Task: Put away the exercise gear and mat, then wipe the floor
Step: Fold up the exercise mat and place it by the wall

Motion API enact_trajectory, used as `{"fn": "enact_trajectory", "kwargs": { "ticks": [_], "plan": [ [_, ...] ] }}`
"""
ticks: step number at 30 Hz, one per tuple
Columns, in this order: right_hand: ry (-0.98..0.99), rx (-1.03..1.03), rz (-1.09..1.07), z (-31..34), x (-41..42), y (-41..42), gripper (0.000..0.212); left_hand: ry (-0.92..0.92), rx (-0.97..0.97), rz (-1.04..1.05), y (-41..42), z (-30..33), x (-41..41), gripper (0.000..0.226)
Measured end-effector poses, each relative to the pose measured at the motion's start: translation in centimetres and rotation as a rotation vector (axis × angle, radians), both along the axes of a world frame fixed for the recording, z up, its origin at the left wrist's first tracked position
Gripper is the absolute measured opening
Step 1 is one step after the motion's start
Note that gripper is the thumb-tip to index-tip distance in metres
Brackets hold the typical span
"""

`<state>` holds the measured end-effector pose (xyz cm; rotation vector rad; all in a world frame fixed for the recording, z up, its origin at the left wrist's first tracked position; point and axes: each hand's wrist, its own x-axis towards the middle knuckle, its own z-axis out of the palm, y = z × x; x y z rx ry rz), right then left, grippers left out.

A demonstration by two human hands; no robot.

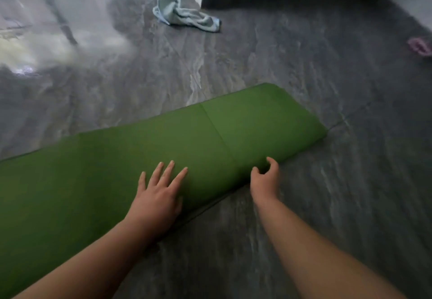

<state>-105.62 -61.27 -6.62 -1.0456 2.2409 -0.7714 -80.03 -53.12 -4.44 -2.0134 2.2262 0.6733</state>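
Left hand point(157, 194) flat on green mat point(233, 130), right hand point(265, 179) at its edge

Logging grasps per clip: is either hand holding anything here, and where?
Right hand curls onto the green mat's near edge; left hand lies flat on it.

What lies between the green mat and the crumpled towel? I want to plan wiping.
Head view: only bare grey floor separates the mat from the towel.

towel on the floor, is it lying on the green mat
No, the crumpled light blue towel lies on the bare grey floor, well apart from the green mat.
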Motion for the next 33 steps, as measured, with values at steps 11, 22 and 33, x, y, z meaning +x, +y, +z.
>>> {"fn": "enact_trajectory", "kwargs": {
  "ticks": [11,22,33],
  "plan": [
    [-0.884,-0.236,-0.429,1.2,-1.3,-5.5,0.052,-0.007,0.07,-0.008,0.4,-2.7,-0.8,0.063],
    [-0.289,-0.34,0.313,7.6,5.9,1.6,0.038,0.659,-0.245,0.41,2.2,5.0,4.8,0.063],
    [0.9,0.173,1.246,0.7,12.6,10.3,0.103,1.279,0.209,1.451,11.2,1.0,12.1,0.02]
  ]
}}
